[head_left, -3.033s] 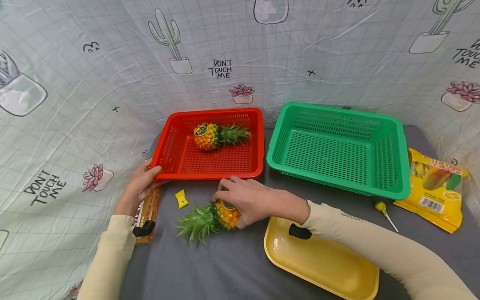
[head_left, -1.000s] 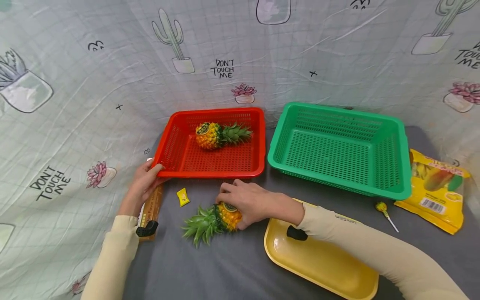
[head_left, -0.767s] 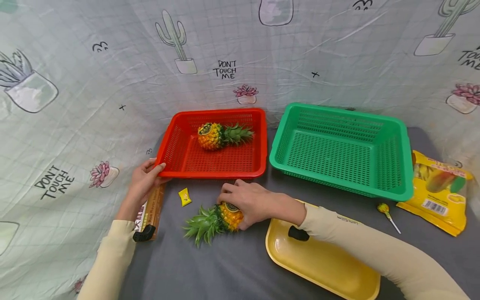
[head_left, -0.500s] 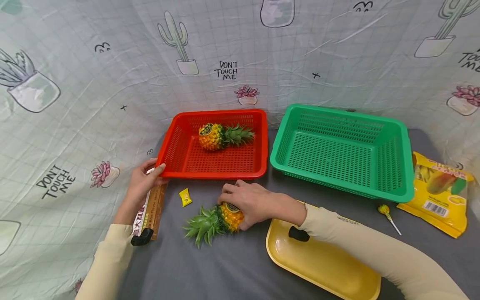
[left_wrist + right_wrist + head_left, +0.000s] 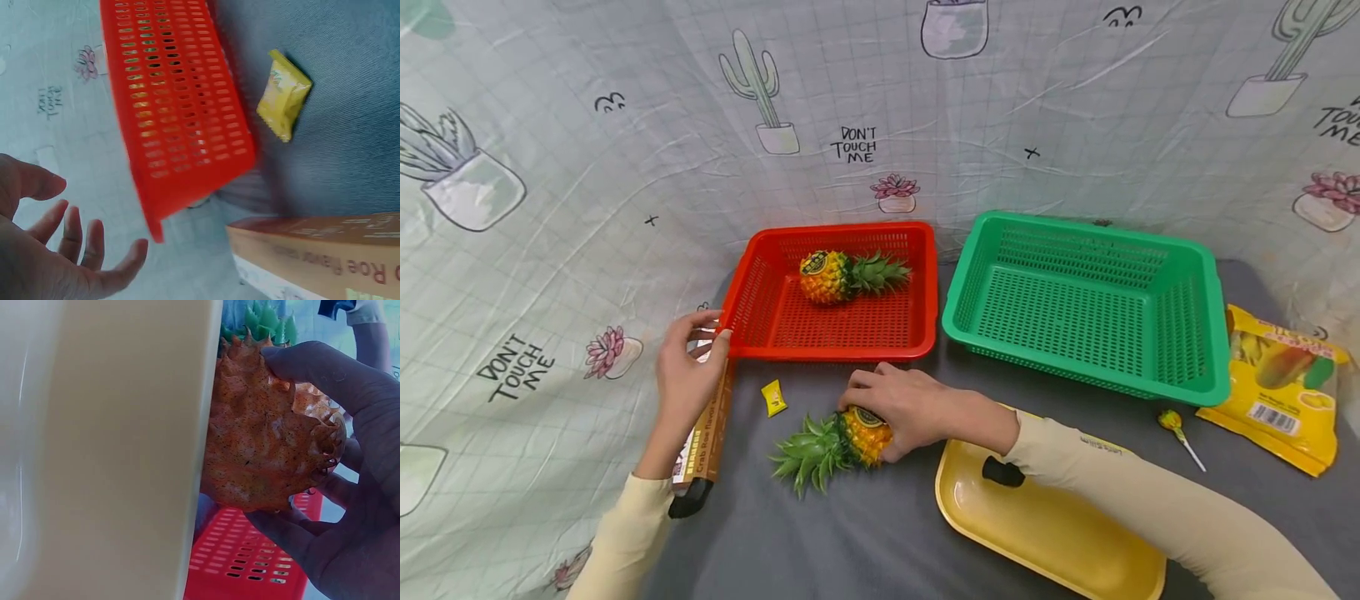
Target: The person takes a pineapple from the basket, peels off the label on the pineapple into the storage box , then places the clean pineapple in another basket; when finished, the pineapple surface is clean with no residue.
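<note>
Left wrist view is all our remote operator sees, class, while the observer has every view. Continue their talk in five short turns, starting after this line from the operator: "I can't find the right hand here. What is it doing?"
Observer: The right hand is gripping a pineapple by its fruit.
Operator: I only see the red basket from outside, with colours through its slots. What is in it?
Observer: A second pineapple, lying on its side.
Operator: And what stands beside that basket?
Observer: A green basket, to its right in the head view.
</note>
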The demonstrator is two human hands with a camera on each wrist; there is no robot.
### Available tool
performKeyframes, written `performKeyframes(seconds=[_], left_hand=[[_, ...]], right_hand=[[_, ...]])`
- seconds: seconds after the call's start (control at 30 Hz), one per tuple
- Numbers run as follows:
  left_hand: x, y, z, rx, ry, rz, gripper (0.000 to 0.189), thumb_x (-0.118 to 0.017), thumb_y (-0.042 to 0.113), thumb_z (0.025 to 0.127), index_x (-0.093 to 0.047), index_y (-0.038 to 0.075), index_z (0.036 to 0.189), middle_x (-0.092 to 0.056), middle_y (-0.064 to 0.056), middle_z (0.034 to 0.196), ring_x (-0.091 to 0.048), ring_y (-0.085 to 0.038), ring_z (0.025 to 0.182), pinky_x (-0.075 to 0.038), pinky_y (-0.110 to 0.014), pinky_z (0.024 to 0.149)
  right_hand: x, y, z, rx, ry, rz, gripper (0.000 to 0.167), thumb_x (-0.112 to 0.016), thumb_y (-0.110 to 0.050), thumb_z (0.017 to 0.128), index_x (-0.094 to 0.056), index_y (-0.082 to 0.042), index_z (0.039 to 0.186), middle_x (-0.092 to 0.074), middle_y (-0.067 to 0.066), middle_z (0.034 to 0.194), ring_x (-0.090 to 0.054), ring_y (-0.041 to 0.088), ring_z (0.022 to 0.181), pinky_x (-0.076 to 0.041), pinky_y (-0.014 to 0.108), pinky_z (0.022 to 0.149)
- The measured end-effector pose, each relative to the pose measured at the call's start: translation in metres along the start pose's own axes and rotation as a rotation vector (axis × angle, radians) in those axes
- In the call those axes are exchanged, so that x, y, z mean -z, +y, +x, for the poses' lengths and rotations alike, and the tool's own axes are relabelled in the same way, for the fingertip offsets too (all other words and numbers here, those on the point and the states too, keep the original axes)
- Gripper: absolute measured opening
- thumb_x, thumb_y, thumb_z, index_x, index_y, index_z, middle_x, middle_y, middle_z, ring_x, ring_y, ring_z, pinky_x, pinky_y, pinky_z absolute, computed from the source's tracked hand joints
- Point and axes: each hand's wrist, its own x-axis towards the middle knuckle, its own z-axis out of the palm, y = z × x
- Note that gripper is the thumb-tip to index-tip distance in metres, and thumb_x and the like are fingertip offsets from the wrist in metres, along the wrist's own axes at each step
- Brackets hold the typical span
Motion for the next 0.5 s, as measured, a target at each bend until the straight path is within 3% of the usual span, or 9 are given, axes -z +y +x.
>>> performKeyframes(seconds=[0.2, 0.33, 0.5], left_hand=[[0.0, 0.009, -0.004, -0.061, -0.054, -0.06, 0.031, -0.073, -0.004, 0.095, -0.072, 0.0, 0.126, -0.069, -0.015, 0.119, -0.064, -0.022, 0.094, -0.052, -0.013, 0.08], [0.0, 0.016, -0.016, -0.075, -0.155, -0.137, 0.033, -0.073, -0.009, 0.094, -0.071, 0.0, 0.126, -0.072, -0.015, 0.115, -0.066, -0.024, 0.095, -0.053, -0.017, 0.082], [-0.002, 0.029, -0.031, -0.116, -0.304, -0.136, 0.038, -0.075, -0.008, 0.094, -0.069, 0.005, 0.129, -0.071, -0.012, 0.119, -0.068, -0.021, 0.095, -0.053, -0.019, 0.082]], right_hand=[[0.0, 0.002, -0.001, 0.009, 0.007, 0.024, 0.073, -0.09, -0.036, 0.081, -0.058, -0.026, 0.146, -0.051, -0.003, 0.139, -0.049, 0.023, 0.108, -0.048, 0.031, 0.07], [-0.001, 0.002, -0.001, 0.014, 0.007, 0.042, 0.073, -0.09, -0.036, 0.082, -0.058, -0.025, 0.146, -0.051, -0.002, 0.139, -0.05, 0.023, 0.108, -0.047, 0.032, 0.071], [0.0, 0.0, -0.002, 0.006, 0.012, 0.038, 0.073, -0.091, -0.036, 0.081, -0.059, -0.025, 0.146, -0.051, -0.003, 0.138, -0.049, 0.023, 0.105, -0.047, 0.031, 0.071]])
